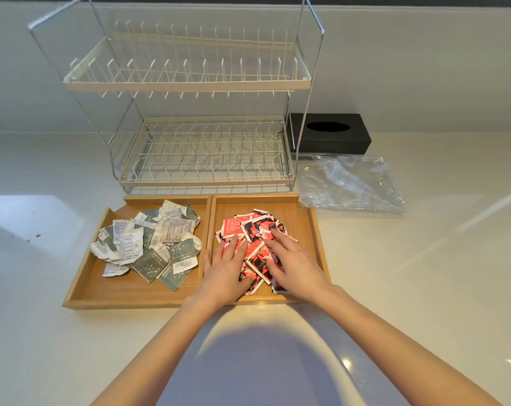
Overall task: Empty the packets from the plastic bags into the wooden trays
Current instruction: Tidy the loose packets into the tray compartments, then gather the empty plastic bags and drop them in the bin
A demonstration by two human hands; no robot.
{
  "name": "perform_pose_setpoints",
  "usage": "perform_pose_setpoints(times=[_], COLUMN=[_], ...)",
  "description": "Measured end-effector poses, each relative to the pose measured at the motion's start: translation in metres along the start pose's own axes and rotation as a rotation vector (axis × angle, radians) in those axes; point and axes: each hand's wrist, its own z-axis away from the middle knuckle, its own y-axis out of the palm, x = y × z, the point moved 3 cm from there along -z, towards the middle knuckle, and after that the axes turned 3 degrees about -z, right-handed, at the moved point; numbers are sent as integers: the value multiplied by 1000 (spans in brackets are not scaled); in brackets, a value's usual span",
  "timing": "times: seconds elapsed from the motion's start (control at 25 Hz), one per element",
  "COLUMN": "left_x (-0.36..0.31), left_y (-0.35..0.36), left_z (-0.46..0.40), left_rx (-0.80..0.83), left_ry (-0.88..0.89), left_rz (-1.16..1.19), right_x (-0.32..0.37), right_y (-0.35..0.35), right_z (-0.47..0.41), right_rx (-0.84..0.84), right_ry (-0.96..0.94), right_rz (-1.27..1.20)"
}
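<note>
Two wooden trays sit side by side on the white counter. The left tray (87, 291) holds a heap of grey-and-white packets (152, 244). The right tray (277, 200) holds a heap of red, white and black packets (254, 227). My left hand (226, 271) lies flat on the near left part of the red heap, fingers spread. On the right part of the same heap my right hand (295, 262) rests palm down, fingers apart. Neither hand grips a packet. Crumpled clear plastic bags (351, 183) lie flat on the counter, behind and to the right of the right tray.
A two-tier wire dish rack (190, 83) stands right behind the trays. A black tissue box (330, 133) sits at its right, against the wall, behind the plastic bags. Bare counter stretches to the left, right and front of the trays.
</note>
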Motion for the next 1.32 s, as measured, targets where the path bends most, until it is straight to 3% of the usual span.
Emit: perform_pose_setpoints(times=[0.24,0.48,0.56,0.72,0.92,1.08,1.32], left_x=[-8,-58,-84,-133,-185,-208,-211], left_y=[-27,-61,-63,-60,-40,-23,-5], left_z=[-15,-49,-60,-81,-107,-131,-156], left_rx=[-142,-205,-168,6,357,349,212], left_ry=[-33,97,92,-177,-574,-773,-820], left_rz=[134,226,389,1012,1700,1916,1970], right_x=[-13,-61,-84,-130,-182,-215,-245], right_y=[-31,-87,-104,-136,-168,-181,-166], right_z=[3,4,2,-14,-57,-101,-143], right_rx=[-15,-77,-85,-63,-45,-47,82], right_ry=[-11,52,91,148,201,192,141], right_rz=[-59,-41,-30,26,106,142,218])
